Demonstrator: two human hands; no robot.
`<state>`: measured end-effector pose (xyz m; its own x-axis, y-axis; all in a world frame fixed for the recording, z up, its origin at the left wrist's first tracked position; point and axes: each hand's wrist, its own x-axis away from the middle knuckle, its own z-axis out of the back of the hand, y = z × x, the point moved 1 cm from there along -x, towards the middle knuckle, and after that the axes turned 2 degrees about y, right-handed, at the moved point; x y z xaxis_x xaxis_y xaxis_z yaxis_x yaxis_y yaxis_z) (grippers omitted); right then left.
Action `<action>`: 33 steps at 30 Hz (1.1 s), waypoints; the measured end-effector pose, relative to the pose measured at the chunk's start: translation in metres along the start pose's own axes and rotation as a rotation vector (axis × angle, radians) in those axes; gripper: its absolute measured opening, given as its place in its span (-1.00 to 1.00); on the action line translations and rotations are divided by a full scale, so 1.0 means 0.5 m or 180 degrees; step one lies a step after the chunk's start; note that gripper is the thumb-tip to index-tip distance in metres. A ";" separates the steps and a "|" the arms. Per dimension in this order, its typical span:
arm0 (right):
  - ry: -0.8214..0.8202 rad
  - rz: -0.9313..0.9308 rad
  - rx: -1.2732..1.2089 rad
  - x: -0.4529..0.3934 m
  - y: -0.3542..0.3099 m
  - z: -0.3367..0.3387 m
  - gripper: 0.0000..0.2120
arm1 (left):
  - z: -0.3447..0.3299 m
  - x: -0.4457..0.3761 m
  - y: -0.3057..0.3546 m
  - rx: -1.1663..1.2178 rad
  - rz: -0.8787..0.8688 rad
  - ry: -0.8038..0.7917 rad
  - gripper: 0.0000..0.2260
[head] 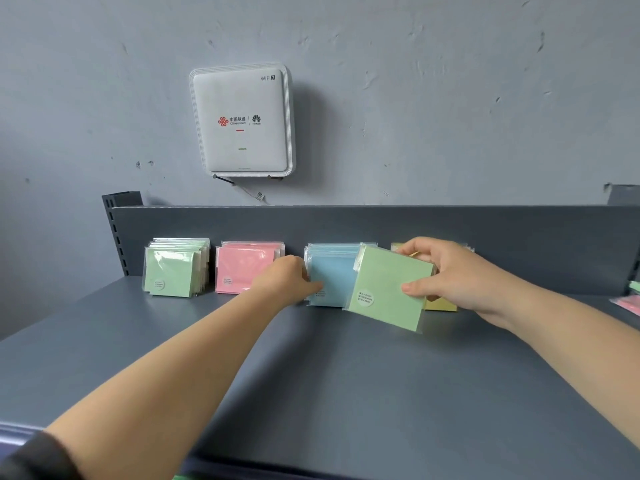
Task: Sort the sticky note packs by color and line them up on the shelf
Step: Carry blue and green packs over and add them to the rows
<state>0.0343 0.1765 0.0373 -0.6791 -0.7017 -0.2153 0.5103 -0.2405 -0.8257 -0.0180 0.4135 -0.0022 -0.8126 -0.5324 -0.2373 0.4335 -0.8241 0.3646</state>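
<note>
- right hand (460,275) is pinching a loose green pack (388,289), tilted, held up off the shelf (311,375) in front of the blue stack (329,275) and yellow stack (441,303)
- it probably belongs in the green stack (173,268) near the back left corner, so it looks mid-transfer
- left hand (287,278) has fingers curled on the blue stack's left edge, seemingly steadying it upright
- pink stack (242,266) leans on the back panel between green and blue
</note>
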 end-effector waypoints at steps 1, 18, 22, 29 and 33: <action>0.0009 0.0015 0.0022 -0.002 -0.001 0.001 -0.73 | 0.003 0.000 -0.003 -0.0014 -0.0003 0.0008 -0.73; -0.0275 0.0198 0.0112 -0.077 -0.110 -0.217 -0.71 | 0.148 0.137 -0.176 0.2458 -0.0592 -0.0566 -0.69; -0.0369 0.0254 0.0099 -0.108 -0.145 -0.313 -0.69 | 0.163 0.148 -0.249 0.2378 -0.0613 -0.0668 -0.70; -0.0381 0.0290 0.0344 -0.161 -0.194 -0.457 -0.73 | 0.210 0.127 -0.395 0.1920 -0.0399 -0.0379 -0.83; -0.0119 0.0327 0.0709 -0.195 -0.216 -0.520 -0.70 | 0.231 0.101 -0.460 0.1634 -0.0428 -0.0276 -0.89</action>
<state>-0.0917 0.4455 0.0120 -0.5997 -0.7535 -0.2693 0.6822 -0.3055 -0.6643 -0.2036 0.5985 0.0058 -0.8864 -0.3928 -0.2450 0.0948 -0.6719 0.7345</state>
